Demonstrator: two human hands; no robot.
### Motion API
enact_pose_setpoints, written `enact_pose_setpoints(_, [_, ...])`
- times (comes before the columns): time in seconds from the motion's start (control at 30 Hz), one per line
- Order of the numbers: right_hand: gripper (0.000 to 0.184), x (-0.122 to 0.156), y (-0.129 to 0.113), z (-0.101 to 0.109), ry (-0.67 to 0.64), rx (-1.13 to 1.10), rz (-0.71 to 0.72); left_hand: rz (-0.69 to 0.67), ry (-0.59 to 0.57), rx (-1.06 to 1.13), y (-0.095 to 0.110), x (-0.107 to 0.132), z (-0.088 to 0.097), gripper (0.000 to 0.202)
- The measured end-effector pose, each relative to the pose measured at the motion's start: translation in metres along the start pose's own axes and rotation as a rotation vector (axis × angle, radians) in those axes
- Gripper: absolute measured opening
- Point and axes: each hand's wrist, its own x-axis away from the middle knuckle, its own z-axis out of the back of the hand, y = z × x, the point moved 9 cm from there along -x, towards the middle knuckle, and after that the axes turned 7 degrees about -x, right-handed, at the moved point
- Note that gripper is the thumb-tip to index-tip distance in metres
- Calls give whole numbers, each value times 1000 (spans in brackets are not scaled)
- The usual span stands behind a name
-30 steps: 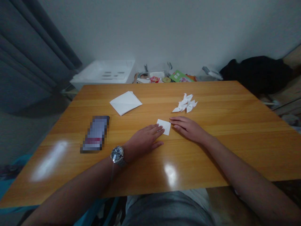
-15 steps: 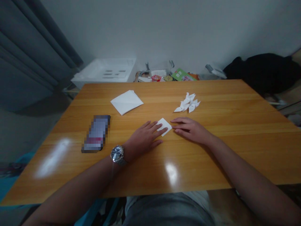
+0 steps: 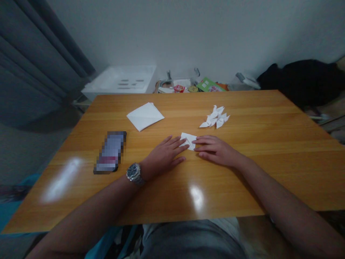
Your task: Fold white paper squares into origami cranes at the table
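Behind the desk (image 3: 242, 187), a grey wall (image 3: 188, 32) fills the upper frame, with a curtain (image 3: 35, 46) at upper left. Small white paper (image 3: 190, 136) lies at the centre of the frame, between the two hands. Left hand (image 3: 168, 153): fingers spread, palm down, fingertips resting on the paper's left part. Right hand (image 3: 218, 151): fingers slightly apart, fingertips on the paper's right edge, thumb clear of it; no pinch is visible. Change from the preceding frames: the paper has turned, a slanting line now crosses its face, and the right fingertips overlap it. Assessment: both hands now control the piece, and a flap or crease probably faces upward. Folded paper birds (image 3: 215, 117) lie right of upper centre; larger white sheets (image 3: 145, 117) lie left of it. Markings: the phone (image 3: 110, 151) at left is pixelated; print on the green booklet (image 3: 208, 85) at upper centre is illegible. No brand can be read.
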Motion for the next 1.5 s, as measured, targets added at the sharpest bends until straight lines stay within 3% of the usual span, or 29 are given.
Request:
enact_pose_setpoints(0.3, [53,-2,7,-22,-111,174,-81,-32,9,-11,-2,0,3,49])
enact_pose_setpoints(0.9, [48,-3,10,-24,-108,177,-130,28,15,-125,5,0,8,52])
enact_pose_setpoints(1.3, [48,-2,10,-23,-98,153,-114,9,28,-70,14,2,7,51])
enact_pose_setpoints(1.5, [48,-2,9,-23,-99,161,-114,-22,-21,-22,16,1,4,55])
